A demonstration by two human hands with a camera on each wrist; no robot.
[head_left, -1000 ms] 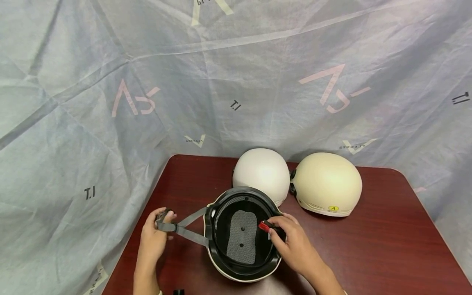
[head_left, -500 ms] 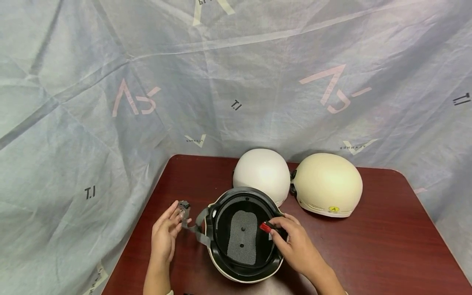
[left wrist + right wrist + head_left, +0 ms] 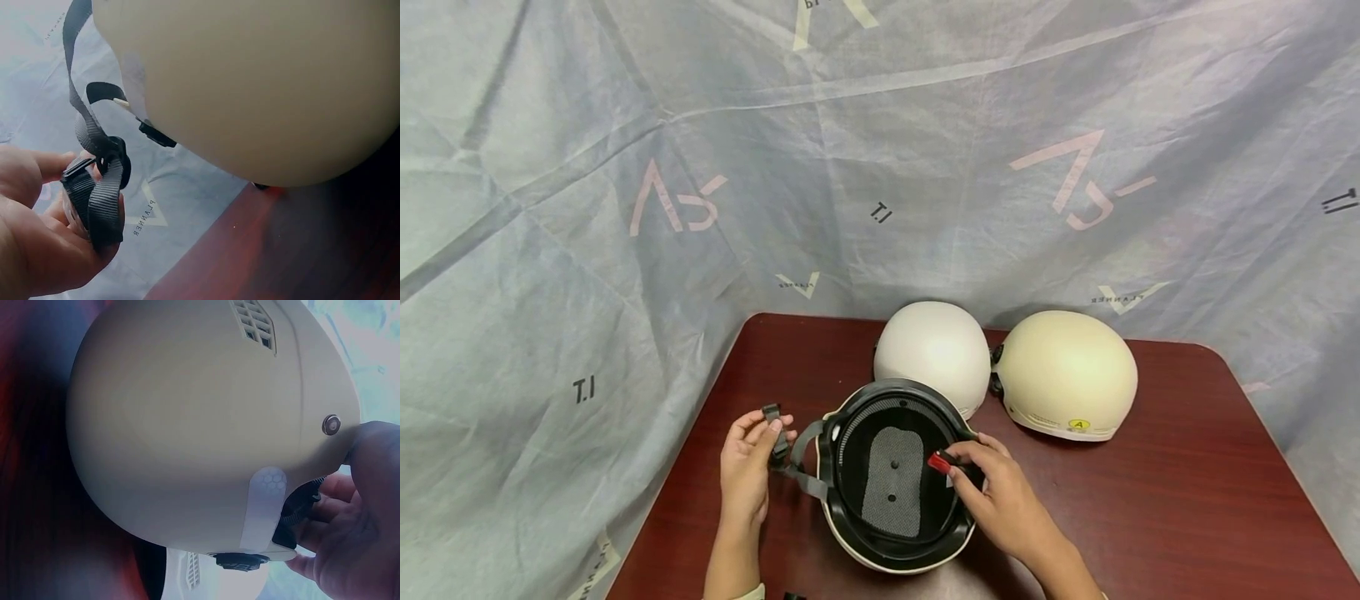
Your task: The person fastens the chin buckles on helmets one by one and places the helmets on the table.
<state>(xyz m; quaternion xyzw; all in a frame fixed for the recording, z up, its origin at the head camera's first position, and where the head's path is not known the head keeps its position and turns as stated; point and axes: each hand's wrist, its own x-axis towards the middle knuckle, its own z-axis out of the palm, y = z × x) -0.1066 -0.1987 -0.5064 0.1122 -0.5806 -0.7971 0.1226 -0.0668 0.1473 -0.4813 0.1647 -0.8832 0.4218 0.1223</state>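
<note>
An upturned cream helmet (image 3: pixel 895 560) with a black lining (image 3: pixel 893 475) sits between both hands. On its left, my left hand (image 3: pixel 747 471) pinches the grey chin strap (image 3: pixel 777 437) near its end, thumb on top. In the left wrist view, the strap (image 3: pixel 105 209) loops through a black slider (image 3: pixel 114 159) beside the fingers. At the helmet's right rim, my right hand (image 3: pixel 1000 492) pinches a red and black buckle piece (image 3: pixel 937 462) between thumb and index finger. The right wrist view shows this hand (image 3: pixel 356 531) against the rim, its other fingers partly hidden.
Behind the upturned helmet stand a white helmet (image 3: pixel 932 350) and another cream helmet (image 3: pixel 1067 371) with a yellow sticker. All are on a dark red table (image 3: pixel 1195 483). A small black object (image 3: pixel 794 596) shows at the bottom edge. Grey sheeting (image 3: pixel 880 167) hangs behind.
My left hand has moved right, towards the helmet, and its strap has gone from taut to slack. The thumb now presses on the strap end. My right hand has barely moved.
</note>
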